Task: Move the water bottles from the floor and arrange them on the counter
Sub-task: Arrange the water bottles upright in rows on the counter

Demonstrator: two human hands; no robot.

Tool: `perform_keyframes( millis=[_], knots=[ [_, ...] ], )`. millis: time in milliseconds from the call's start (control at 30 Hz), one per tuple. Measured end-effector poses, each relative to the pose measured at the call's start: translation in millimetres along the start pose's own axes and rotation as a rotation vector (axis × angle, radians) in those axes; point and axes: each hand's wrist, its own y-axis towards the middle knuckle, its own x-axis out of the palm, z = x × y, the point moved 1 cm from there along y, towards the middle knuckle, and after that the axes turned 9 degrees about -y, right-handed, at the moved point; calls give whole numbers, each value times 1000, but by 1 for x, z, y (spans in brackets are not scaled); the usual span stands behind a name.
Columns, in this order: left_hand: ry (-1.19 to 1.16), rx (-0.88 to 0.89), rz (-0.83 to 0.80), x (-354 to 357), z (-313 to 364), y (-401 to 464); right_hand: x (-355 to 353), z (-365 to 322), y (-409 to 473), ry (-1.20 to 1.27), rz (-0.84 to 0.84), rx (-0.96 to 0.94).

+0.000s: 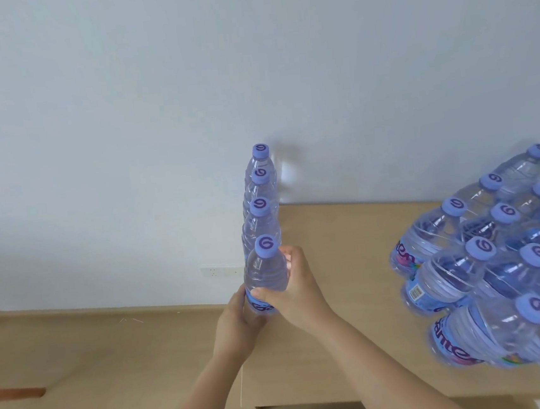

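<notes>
Four clear plastic bottles (263, 238) (purple caps) in a row along counter (347, 230) left edge; nearest bottle (265, 277) gripped by left hand (237, 326) and right hand (295, 287).

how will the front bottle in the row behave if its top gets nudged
The front bottle looks full, so probably heavy for its size. Tall and narrow, it may tip into the row. Both hands, left and right, grip it.

Both hands (265, 307) grip the nearest bottle (265, 275) (upright).
</notes>
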Motion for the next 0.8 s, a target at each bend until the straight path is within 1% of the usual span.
perform_keyframes(
  millis=[167,333,467,567,633,700,800],
  knots=[
    [35,-1,22,-2,-5,0,9,0,-2,-34,90,-26],
    [126,-85,6,-3,-6,-6,13,4,-4,-42,130,-55],
    [204,-132,-25,4,2,-16,11,4,-4,-46,113,-54],
    [173,-123,9,19,7,-39,3,8,-11,-91,10,-57],
    [214,-113,-19,35,9,-60,-10,19,-22,-141,-28,-46],
    [250,-88,-95,53,15,-73,-34,35,-40,-67,40,41],
    [250,-4,-232,83,31,-75,-79,54,-67,-21,256,110]
  ],
)
